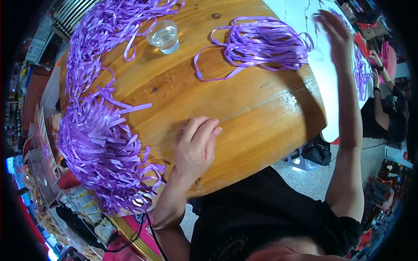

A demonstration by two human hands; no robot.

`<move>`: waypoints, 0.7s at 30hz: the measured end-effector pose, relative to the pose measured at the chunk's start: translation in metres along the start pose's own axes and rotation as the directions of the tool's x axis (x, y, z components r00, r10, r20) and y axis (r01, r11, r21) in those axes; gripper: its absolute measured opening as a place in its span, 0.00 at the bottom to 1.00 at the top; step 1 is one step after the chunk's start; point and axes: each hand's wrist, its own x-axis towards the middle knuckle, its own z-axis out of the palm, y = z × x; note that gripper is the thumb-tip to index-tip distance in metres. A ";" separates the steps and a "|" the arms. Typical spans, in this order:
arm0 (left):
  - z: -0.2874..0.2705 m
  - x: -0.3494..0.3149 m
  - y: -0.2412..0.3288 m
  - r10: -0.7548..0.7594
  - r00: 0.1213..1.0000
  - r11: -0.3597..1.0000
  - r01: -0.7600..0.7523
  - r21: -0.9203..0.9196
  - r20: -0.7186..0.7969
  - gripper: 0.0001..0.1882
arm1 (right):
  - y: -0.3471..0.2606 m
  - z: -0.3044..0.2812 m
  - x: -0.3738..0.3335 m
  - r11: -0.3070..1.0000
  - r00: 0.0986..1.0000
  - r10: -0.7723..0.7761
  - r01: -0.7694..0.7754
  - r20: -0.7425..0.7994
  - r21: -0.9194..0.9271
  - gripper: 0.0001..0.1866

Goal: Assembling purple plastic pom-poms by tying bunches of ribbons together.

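Observation:
My left hand [197, 143] rests over the wooden table [244, 139], its fingers curled together and the thumb drawn up beside them. No ribbon shows in it. My right hand [337, 30] is raised at the far right, past the table's edge, with its fingers smeared by motion. Just left of it lies a looped bundle of flat purple ribbon [265, 45], one loose loop trailing left. Along the table's left side spreads a big heap of cut purple ribbon strips [98, 148], one end pointing toward my left hand.
A clear plastic cup [163, 37] with clear liquid stands at the far middle, beside the ribbon heap. A white surface [324, 82] adjoins the table on the right, carrying more purple ribbon [360, 78]. Another person's arm [380, 102] shows beyond it. Dark cables hang at lower left.

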 end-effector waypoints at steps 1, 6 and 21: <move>0.002 0.002 0.001 0.002 1.000 1.000 -0.002 -0.006 -0.005 0.09 | 0.001 0.023 -0.003 0.995 0.999 0.043 -0.045 0.022 0.085 0.14; -0.002 0.003 0.006 -0.018 1.000 0.999 0.018 0.029 0.003 0.07 | -0.029 0.120 -0.026 0.977 0.925 0.069 0.013 0.373 -0.212 0.11; -0.004 -0.012 -0.008 0.168 0.985 0.978 -0.170 0.125 0.025 0.07 | -0.143 0.217 -0.050 0.929 0.648 -0.305 0.363 0.698 0.069 0.09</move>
